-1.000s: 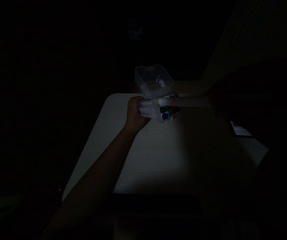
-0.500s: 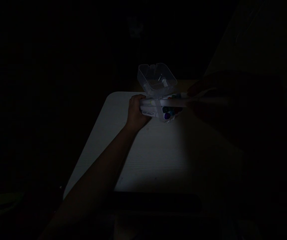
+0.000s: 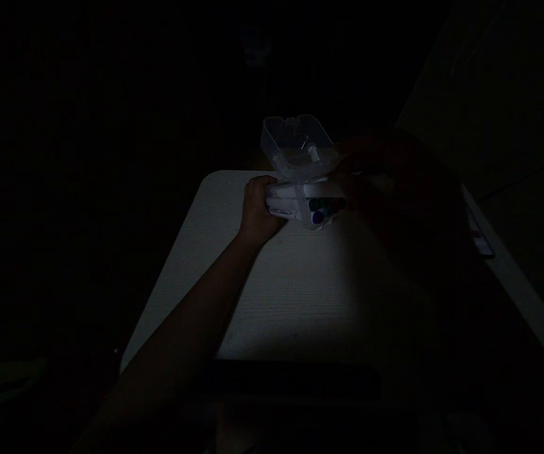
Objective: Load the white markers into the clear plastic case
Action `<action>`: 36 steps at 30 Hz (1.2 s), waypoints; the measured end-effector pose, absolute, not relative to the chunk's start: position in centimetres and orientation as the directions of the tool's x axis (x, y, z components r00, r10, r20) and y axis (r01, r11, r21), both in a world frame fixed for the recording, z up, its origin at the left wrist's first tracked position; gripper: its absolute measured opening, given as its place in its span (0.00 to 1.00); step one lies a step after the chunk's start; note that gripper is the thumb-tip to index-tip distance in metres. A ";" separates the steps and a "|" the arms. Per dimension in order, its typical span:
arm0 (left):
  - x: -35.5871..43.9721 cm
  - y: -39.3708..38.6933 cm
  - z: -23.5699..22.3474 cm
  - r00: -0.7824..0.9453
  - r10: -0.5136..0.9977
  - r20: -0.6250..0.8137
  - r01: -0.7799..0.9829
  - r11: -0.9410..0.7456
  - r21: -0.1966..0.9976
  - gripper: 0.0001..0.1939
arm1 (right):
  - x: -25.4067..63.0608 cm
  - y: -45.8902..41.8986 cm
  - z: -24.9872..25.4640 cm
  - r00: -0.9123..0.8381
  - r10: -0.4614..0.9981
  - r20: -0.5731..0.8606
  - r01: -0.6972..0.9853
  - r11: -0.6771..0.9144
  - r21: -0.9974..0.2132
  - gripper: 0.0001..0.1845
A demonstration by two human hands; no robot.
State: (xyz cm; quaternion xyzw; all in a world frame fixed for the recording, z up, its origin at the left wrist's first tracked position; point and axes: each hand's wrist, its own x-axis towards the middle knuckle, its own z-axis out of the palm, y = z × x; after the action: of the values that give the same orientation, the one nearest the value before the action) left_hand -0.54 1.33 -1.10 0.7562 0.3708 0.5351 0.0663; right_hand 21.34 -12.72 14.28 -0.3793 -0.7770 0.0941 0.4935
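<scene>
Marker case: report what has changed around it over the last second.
The right hand has moved left, close up to the clear case, and the white marker has slid left with it, farther into the case. It is too dark to tell whether that hand still grips it. The left hand still holds the case, and the lid stays open.

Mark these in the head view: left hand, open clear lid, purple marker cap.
Left hand (image 3: 255,212): head view, on the back of the hand.
Open clear lid (image 3: 295,149): head view, middle of its see-through panel.
Purple marker cap (image 3: 318,217): head view, on its rounded end.
</scene>
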 end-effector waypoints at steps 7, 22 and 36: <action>-0.3 1.0 -0.9 0.133 0.595 0.793 0.528 -0.720 0.451 0.30 | 20.1 -11.9 12.4 -0.219 0.629 0.746 0.541 0.715 -0.443 0.15; -0.3 1.1 -0.8 0.143 0.618 0.773 0.532 -0.707 0.467 0.32 | 20.0 -11.3 11.2 -0.169 0.547 0.820 0.559 0.738 -0.378 0.12; -0.3 1.1 -0.8 0.150 0.616 0.774 0.539 -0.707 0.458 0.31 | 19.6 -12.0 11.4 -0.190 0.546 0.816 0.666 0.683 -0.301 0.13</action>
State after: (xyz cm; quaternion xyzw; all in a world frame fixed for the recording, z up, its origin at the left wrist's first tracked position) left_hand -0.29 1.08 -0.77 0.7575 0.3809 0.5289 0.0364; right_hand 19.63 -11.98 11.36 -0.3937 -0.7692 -0.0602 0.4997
